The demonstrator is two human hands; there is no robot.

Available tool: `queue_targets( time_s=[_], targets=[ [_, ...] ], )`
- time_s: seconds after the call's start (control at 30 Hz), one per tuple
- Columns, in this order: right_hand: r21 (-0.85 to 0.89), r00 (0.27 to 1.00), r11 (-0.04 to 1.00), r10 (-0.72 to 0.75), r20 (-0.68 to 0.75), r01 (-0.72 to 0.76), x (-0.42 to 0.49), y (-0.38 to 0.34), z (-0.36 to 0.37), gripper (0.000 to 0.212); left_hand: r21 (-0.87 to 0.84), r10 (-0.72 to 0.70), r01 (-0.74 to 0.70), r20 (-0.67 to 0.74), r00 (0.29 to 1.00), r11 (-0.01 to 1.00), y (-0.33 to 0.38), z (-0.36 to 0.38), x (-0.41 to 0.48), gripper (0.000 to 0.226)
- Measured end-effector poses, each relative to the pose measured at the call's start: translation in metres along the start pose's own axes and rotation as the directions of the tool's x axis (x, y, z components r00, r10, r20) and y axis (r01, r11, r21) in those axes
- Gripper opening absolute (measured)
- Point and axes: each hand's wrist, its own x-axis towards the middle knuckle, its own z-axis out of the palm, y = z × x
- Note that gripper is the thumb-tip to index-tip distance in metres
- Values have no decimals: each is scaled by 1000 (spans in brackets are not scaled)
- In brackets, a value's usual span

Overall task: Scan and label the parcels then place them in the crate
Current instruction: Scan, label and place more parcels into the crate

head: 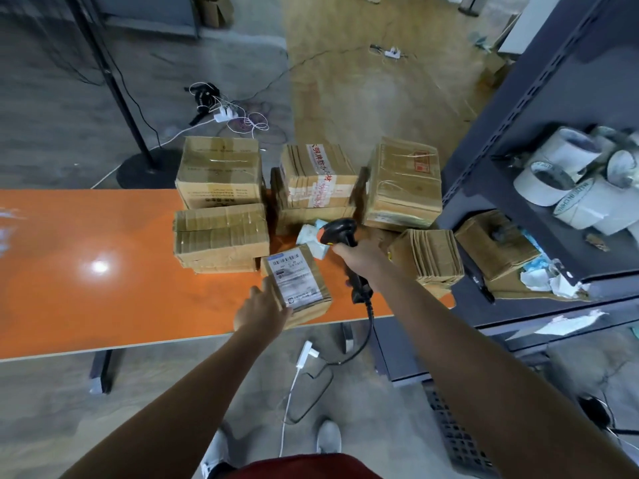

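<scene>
Desk (86, 271): orange top, running from left edge to centre-right of frame, glare spot at left.

Parcel (299, 283): small brown box w/ white label on top, lying at lower centre, near desk's front edge. Left hand (262, 311) is gripping its near-left corner, fingers closed on the box side, thumb along the left edge.

Scanner (340, 231): black, orange trim, head pointing toward upper left, sitting just above-right of the parcel. Right hand (361, 259) is clamping its handle; coiled cable (366, 326) is hanging off the handle base past the desk edge to the floor.

Boxes, centre of frame, behind the parcel: stack of two at left (219, 205), taped one w/ red print in middle (316, 178), bigger one at right (403, 184). One more box (428, 257) is sitting right of the right hand, at the desk's right end.

Label pad (311, 236): pale blue/white, partly hidden behind scanner head, between the middle box and the parcel.

Shelf (539, 133): dark metal rack, right side of frame, holding white rolls (567, 174) at upper right and a box (494, 243) below them.

Crate (456, 437): dark, gridded, on floor at lower right, partly hidden by right arm.

Floor, upper centre: cables & power strip (224, 114).
</scene>
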Motion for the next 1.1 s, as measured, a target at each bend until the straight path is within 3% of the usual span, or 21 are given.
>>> queue_targets(
  time_s=[0.17,0.43,0.73,1.0,1.1],
  targets=[
    [-127,991,991,-15,133,32,-17,-19,23,25,59,79,-79,12,997,995,-11,1,-7,75],
    [-203,992,977,-40,119,64,-35,-26,32,27,110,118,-122,48,992,986,-11,1,-14,67],
    [-135,989,990,-16,144,36,-35,-20,20,22,106,127,-129,27,992,986,-4,-4,-16,65],
    [-36,998,999,-25,50,27,-11,5,11,25,179,116,-102,-67,991,978,4,-3,-11,71],
    [-81,999,997,-22,-29,20,5,24,8,27,242,134,-106,-105,985,965,9,-4,-7,75]
  ],
)
